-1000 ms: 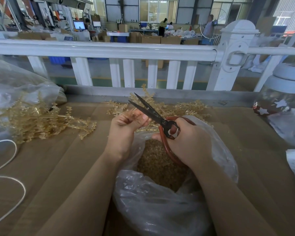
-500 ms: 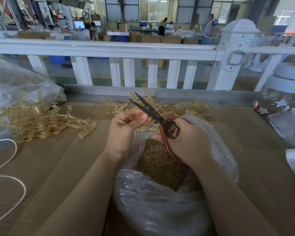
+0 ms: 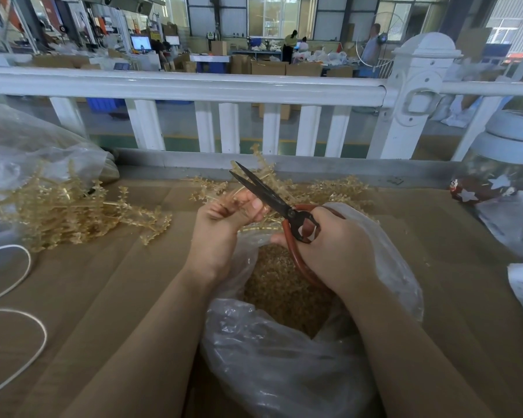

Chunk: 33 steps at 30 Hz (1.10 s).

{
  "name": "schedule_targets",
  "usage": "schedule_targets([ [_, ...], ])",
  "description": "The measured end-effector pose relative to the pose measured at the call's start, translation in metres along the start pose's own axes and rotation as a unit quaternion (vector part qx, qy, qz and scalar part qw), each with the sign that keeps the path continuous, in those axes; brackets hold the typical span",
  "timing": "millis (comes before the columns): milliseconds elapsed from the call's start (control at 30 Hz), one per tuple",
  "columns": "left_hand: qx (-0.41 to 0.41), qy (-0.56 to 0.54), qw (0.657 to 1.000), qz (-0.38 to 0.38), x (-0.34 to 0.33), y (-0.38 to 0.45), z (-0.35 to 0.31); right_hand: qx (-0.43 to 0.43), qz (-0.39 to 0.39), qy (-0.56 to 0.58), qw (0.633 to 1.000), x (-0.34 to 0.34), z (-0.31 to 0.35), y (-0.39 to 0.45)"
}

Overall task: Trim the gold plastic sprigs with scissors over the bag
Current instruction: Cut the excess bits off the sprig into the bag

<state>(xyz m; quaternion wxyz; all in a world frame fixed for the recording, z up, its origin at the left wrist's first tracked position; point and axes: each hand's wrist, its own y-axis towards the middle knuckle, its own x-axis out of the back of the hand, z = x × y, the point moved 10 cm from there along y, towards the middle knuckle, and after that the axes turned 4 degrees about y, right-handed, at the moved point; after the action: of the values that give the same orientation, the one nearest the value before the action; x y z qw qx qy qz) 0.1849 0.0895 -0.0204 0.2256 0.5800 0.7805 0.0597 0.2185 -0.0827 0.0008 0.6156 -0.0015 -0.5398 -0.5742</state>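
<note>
My left hand (image 3: 224, 227) pinches a thin gold plastic sprig (image 3: 234, 196) above the mouth of a clear plastic bag (image 3: 284, 366). My right hand (image 3: 335, 245) grips black scissors (image 3: 263, 191) with red-brown loop handles. Their blades are slightly apart and point up and left, just beside my left fingertips. The bag holds a heap of gold trimmings (image 3: 284, 291). A pile of uncut gold sprigs (image 3: 64, 209) lies to the left. More sprigs (image 3: 335, 191) lie behind the bag.
A brown cardboard-covered table (image 3: 109, 297) carries everything. A white railing (image 3: 194, 86) runs along its far edge. A large clear bag (image 3: 27, 152) sits at the left, a white cord (image 3: 15, 321) loops at the near left, and a star-patterned jar (image 3: 501, 167) stands at the right.
The scissor blades have closed a little. Both hands stay in nearly the same place above the bag.
</note>
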Motion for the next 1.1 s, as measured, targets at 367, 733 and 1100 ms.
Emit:
schedule_targets([
  [367,0.061,-0.016,0.998,0.008,-0.011,-0.006,0.011,-0.098,0.015,0.198,0.975,-0.012,-0.014,-0.003],
  [733,0.106,0.001,0.994,0.038,-0.019,-0.008,0.017,-0.084,0.047,0.239,0.966,-0.021,-0.011,0.001],
  [1100,0.079,0.054,0.995,0.011,-0.005,-0.004,0.011,-0.119,0.059,0.242,0.961,-0.019,-0.015,-0.001],
])
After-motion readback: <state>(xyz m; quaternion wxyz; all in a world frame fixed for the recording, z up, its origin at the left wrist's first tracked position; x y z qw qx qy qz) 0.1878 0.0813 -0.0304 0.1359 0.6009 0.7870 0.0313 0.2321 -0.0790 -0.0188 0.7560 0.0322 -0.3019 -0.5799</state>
